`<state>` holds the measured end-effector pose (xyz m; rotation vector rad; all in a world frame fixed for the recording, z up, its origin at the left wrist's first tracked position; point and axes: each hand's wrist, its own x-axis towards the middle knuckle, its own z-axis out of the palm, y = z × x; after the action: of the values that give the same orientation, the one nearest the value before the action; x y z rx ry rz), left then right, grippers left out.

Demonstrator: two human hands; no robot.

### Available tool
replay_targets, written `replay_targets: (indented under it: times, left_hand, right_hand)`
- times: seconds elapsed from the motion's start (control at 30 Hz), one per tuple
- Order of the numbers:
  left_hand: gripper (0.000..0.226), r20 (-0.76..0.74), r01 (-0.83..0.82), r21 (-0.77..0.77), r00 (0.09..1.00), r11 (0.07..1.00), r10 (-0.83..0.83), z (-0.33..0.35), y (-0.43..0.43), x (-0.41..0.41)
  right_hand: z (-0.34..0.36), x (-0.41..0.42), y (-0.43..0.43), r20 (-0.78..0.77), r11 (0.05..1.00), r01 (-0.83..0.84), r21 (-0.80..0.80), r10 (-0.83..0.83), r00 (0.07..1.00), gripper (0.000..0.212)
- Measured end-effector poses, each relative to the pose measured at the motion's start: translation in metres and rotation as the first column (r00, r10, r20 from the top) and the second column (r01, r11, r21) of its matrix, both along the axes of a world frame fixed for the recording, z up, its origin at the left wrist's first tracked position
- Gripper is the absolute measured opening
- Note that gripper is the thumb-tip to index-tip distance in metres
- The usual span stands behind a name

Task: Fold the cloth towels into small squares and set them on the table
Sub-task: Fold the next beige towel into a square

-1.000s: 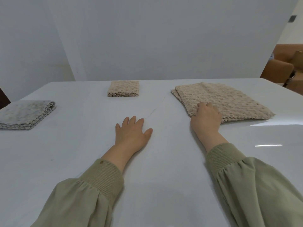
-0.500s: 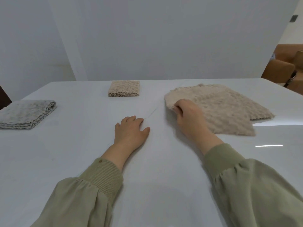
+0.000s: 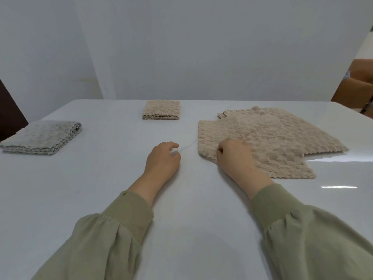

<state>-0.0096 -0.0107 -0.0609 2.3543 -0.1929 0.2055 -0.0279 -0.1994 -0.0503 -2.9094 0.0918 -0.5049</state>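
Three towels on the bench [image 3: 101,188]. The beige towel [image 3: 278,138] lies flat right of centre, partly opened, its layers offset so the outline looks stepped. It has a nubbly pile and scalloped edges.

A small beige folded square [image 3: 161,112] sits far centre, well apart from it. The grey folded towel [image 3: 42,136] is far left, a thick stack with wavy edges. Nothing lies between the towels and the hands.

The right hand [image 3: 236,156] has its fingers curled, pinching the beige towel's near-left edge, knuckles resting on the fabric. The left hand [image 3: 163,160] rests on the bare bench just left of that towel without touching it, fingers loosely curled and holding nothing.

The bench top is white and glossy, with glare near right. Both sleeves are olive green with ribbed cuffs.
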Motion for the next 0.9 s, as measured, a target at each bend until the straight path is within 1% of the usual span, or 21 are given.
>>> replay_targets:
  times: [0.1,0.13,0.17,0.2,0.23,0.3,0.33,0.37,0.43,0.47,0.53,0.57,0.6,0.7,0.73,0.8,0.87,0.9]
  left_hand:
    - [0.035,0.0,0.091,0.053,0.996,0.994,-0.091,0.0,0.013,-0.002]
    - [0.035,0.0,0.091,0.054,0.996,0.994,-0.091,0.001,0.02,-0.003]
    - [0.035,-0.007,0.084,0.047,0.996,0.995,-0.084,0.001,0.026,-0.004]
    - [0.035,-0.013,0.076,0.035,0.997,0.997,-0.075,0.002,0.032,-0.004]
    - [0.034,-0.019,0.07,0.022,0.997,0.997,-0.069,0.002,0.037,-0.004]
    - [0.033,-0.016,0.064,0.009,0.998,0.998,-0.064,0.001,0.042,-0.005]
    - [0.033,-0.012,0.065,0.011,0.998,0.998,-0.065,0.001,0.042,-0.005]
    - [0.032,-0.007,0.068,0.016,0.998,0.998,-0.068,0.001,0.042,-0.004]
    - [0.032,0.001,0.074,0.033,0.997,0.997,-0.074,0.001,0.04,-0.003]
    - [0.032,0.004,0.073,0.033,0.997,0.997,-0.073,0.001,0.039,-0.003]
    - [0.031,0.017,0.048,0.001,0.999,0.999,-0.048,0.002,0.037,-0.002]
    - [0.031,0.034,0.021,-0.022,0.999,1.0,-0.02,0.003,0.037,-0.001]
    - [0.031,0.062,-0.013,-0.041,0.998,0.999,0.015,0.004,0.037,0.0]
    - [0.033,0.121,-0.098,-0.073,0.987,0.992,0.107,0.009,0.039,0.002]
    - [0.033,0.123,-0.114,-0.061,0.985,0.992,0.121,0.009,0.04,0.003]
    - [0.034,0.124,-0.121,-0.014,0.985,0.993,0.122,0.009,0.043,0.002]
    - [0.033,0.136,-0.115,0.006,0.984,0.993,0.113,0.01,0.043,0.001]
    - [0.033,0.143,-0.107,0.005,0.984,0.994,0.106,0.011,0.042,0.0]
  right_hand:
    - [-0.006,-0.013,0.027,0.028,0.982,-0.176,0.072,0.174,0.984,0.016]
    - [-0.005,-0.017,0.033,0.036,0.974,-0.2,0.105,0.198,0.98,0.017]
    - [-0.004,-0.019,0.036,0.046,0.976,-0.189,0.106,0.186,0.982,0.021]
    - [-0.003,-0.02,0.036,0.044,0.987,-0.15,0.065,0.147,0.988,0.032]
    - [-0.003,-0.019,0.032,0.018,0.996,-0.084,0.006,0.084,0.996,0.047]
    - [-0.003,-0.016,0.018,-0.083,0.997,0.054,-0.059,-0.059,0.995,0.075]
    - [-0.003,-0.015,0.01,-0.139,0.992,0.11,-0.06,-0.117,0.983,0.081]
    - [-0.003,-0.013,0.002,-0.185,0.987,0.153,-0.044,-0.158,0.97,0.083]
    - [-0.004,-0.01,-0.009,-0.213,0.983,0.184,0.002,-0.18,0.96,0.074]
    - [-0.003,-0.008,-0.011,-0.185,0.983,0.18,0.024,-0.173,0.967,0.063]
    - [-0.002,-0.006,-0.011,-0.066,0.989,0.136,0.064,-0.131,0.989,0.033]
    - [-0.001,-0.007,-0.008,-0.014,0.991,0.106,0.087,-0.105,0.994,0.023]
    - [0.0,-0.009,-0.002,0.008,0.991,0.071,0.112,-0.073,0.997,0.022]
    - [-0.002,-0.021,0.026,-0.009,0.978,-0.095,0.187,0.098,0.995,0.032]
    - [-0.001,-0.027,0.037,-0.004,0.957,-0.173,0.235,0.179,0.984,0.031]
    - [0.002,-0.037,0.052,0.058,0.881,-0.317,0.352,0.317,0.947,0.025]
    - [0.01,-0.041,0.056,0.131,0.835,-0.373,0.403,0.351,0.927,0.029]
    - [0.012,-0.041,0.054,0.16,0.841,-0.375,0.389,0.339,0.927,0.031]
